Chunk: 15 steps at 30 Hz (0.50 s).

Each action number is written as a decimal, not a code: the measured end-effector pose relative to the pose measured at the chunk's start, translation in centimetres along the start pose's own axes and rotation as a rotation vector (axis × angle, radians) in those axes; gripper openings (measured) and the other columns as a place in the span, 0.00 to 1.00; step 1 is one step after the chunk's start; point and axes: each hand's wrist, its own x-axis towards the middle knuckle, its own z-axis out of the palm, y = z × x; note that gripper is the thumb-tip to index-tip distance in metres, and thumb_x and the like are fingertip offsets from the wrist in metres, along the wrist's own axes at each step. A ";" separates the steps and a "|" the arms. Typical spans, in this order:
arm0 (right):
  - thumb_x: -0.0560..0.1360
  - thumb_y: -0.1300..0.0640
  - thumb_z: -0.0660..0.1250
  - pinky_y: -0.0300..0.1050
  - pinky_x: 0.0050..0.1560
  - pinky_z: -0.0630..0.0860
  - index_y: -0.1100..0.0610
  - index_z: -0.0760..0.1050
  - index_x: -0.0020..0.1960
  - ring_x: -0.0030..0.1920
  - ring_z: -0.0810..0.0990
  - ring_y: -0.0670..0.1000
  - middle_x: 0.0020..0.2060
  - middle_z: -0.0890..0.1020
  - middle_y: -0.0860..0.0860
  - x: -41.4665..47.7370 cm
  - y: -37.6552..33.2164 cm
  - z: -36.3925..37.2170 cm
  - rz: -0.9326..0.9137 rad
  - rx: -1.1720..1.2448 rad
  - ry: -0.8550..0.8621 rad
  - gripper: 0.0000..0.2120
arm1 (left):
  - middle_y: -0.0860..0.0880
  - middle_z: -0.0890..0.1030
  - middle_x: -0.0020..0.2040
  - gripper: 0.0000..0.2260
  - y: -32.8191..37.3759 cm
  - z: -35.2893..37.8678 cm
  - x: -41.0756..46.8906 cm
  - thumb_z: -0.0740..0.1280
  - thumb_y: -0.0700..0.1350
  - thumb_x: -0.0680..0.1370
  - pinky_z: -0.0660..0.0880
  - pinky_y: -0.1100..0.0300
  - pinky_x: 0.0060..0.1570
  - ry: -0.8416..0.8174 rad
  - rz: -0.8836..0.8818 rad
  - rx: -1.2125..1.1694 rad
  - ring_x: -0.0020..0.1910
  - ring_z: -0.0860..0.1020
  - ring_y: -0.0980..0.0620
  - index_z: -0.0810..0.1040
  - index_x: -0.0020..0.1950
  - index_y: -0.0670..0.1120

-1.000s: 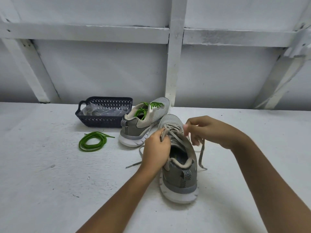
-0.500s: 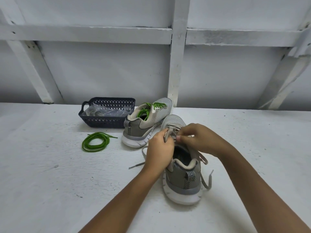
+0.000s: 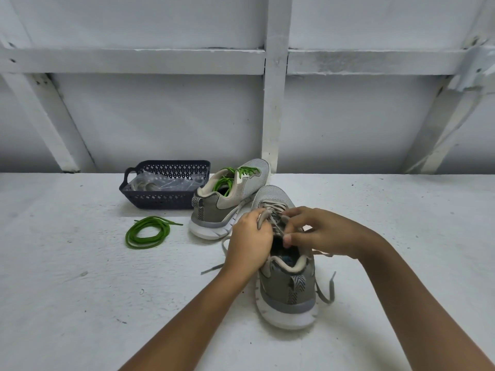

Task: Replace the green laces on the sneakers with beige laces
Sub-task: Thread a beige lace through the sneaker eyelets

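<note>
White tabletop [image 3: 80, 290] was noted beneath both hands. Two sneakers were counted. The near sneaker [image 3: 289, 293], toe pointed away, was gripped at its side by the curled left hand [image 3: 249, 245]; its beige lace [image 3: 272, 208] was pinched at the eyelets by the right hand [image 3: 324, 231]. The green-laced sneaker [image 3: 227, 204] was found beyond the left hand, one loose green lace [image 3: 147, 232] farther left.

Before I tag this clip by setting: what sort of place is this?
Likely a bare workshop or shed-like work area: a rough white-painted tabletop, a white wall braced with painted beams, and a dark plastic basket holding a clear bag.
</note>
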 end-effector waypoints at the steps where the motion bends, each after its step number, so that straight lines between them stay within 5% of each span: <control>1: 0.75 0.54 0.67 0.46 0.48 0.78 0.50 0.81 0.39 0.53 0.80 0.51 0.58 0.78 0.51 0.1 0.0 0.0 0.003 0.038 0.034 0.07 | 0.46 0.78 0.59 0.14 -0.1 0.0 0.0 0.59 0.39 0.78 0.70 0.54 0.60 -0.003 0.002 -0.005 0.59 0.74 0.48 0.77 0.62 0.45; 3: 0.76 0.55 0.65 0.41 0.47 0.74 0.55 0.81 0.43 0.48 0.80 0.50 0.50 0.82 0.57 0.2 -0.2 -0.1 0.011 0.160 0.136 0.08 | 0.46 0.77 0.59 0.14 -0.3 0.0 0.1 0.59 0.39 0.79 0.70 0.54 0.61 -0.012 0.006 -0.015 0.60 0.74 0.48 0.76 0.62 0.46; 8: 0.80 0.57 0.59 0.39 0.36 0.73 0.57 0.76 0.40 0.31 0.76 0.47 0.30 0.77 0.49 1.1 -1.5 -1.6 0.116 0.642 0.282 0.13 | 0.49 0.78 0.57 0.12 -0.7 -0.2 0.2 0.61 0.42 0.79 0.70 0.55 0.58 -0.026 0.022 -0.046 0.58 0.74 0.50 0.76 0.61 0.47; 12: 0.80 0.60 0.57 0.36 0.30 0.77 0.56 0.76 0.43 0.26 0.79 0.43 0.27 0.79 0.46 2.3 -3.6 -3.2 0.175 1.110 0.138 0.12 | 0.51 0.77 0.52 0.10 -0.3 -0.3 0.3 0.64 0.51 0.78 0.70 0.60 0.54 0.057 0.150 -0.117 0.55 0.75 0.54 0.74 0.54 0.48; 15: 0.80 0.60 0.56 0.41 0.39 0.77 0.56 0.75 0.44 0.32 0.82 0.43 0.31 0.83 0.47 3.3 -5.1 -4.0 0.167 1.078 0.111 0.11 | 0.53 0.76 0.49 0.20 0.9 -0.6 -0.2 0.57 0.65 0.72 0.68 0.59 0.57 0.138 0.300 -0.076 0.54 0.73 0.53 0.77 0.47 0.51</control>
